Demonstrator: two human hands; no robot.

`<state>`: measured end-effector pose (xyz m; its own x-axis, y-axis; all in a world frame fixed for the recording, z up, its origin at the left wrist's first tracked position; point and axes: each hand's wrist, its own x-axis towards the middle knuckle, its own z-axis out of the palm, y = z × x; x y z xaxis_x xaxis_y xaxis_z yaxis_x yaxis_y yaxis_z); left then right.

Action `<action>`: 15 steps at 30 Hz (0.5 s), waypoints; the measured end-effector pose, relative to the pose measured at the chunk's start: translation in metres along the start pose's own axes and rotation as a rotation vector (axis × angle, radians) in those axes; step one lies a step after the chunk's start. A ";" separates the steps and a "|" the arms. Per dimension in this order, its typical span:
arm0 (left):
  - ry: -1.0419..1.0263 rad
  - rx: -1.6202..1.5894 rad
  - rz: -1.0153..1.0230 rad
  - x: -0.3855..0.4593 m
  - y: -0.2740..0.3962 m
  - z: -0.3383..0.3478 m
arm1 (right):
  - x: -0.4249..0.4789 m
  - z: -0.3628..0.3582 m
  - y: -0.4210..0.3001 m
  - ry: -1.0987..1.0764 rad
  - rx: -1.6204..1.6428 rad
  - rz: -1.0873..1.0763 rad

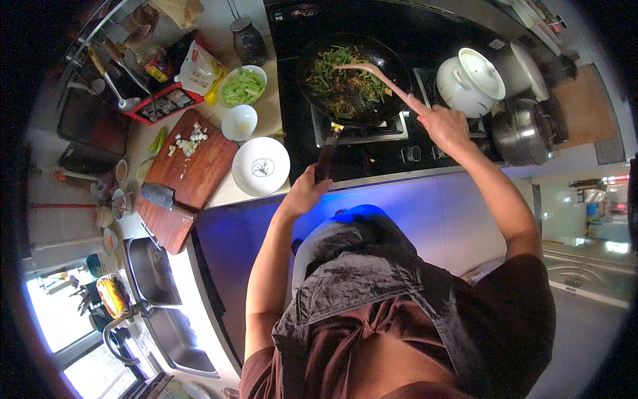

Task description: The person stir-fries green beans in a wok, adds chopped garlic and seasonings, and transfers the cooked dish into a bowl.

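My left hand [303,193] grips the dark handle [326,158] of a black wok [366,115] that stands over a gas burner. In my right hand [445,128] is a pinkish-brown spatula [386,81], held by its handle. The spatula's head reaches over the wok, above the food. Green strips of vegetable mixed with small browned pieces [331,70] are spread across the wok. Whether the spatula touches the food, I cannot tell.
A white lidded pot [463,87] and a steel pot [521,132] stand right of the wok. Leftward are a white plate [261,166], a small bowl [239,122], a bowl of sliced green vegetable [243,87], and a wooden cutting board [189,169] bearing a cleaver [158,195]. A sink [152,272] lies lower left.
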<state>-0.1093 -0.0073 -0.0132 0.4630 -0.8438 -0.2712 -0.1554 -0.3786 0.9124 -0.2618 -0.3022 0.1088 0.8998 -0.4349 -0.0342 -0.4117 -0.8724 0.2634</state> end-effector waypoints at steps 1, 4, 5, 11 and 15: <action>-0.001 0.050 0.024 -0.002 0.000 -0.001 | 0.010 -0.003 0.004 0.054 -0.021 -0.051; -0.004 -0.016 -0.013 -0.004 0.007 -0.005 | 0.049 0.001 0.006 0.230 -0.111 -0.169; -0.038 -0.030 -0.054 -0.005 0.014 -0.006 | 0.067 0.008 0.010 0.262 -0.163 -0.192; 0.064 -0.127 -0.030 -0.007 0.007 -0.003 | 0.098 -0.009 0.014 -0.164 -0.306 -0.170; 0.164 -0.285 -0.135 -0.010 0.007 0.006 | 0.057 -0.045 0.049 -0.189 -0.153 -0.194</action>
<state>-0.1198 -0.0040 -0.0062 0.6001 -0.7126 -0.3634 0.1560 -0.3413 0.9269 -0.2240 -0.3595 0.1628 0.9107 -0.3099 -0.2729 -0.1955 -0.9058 0.3760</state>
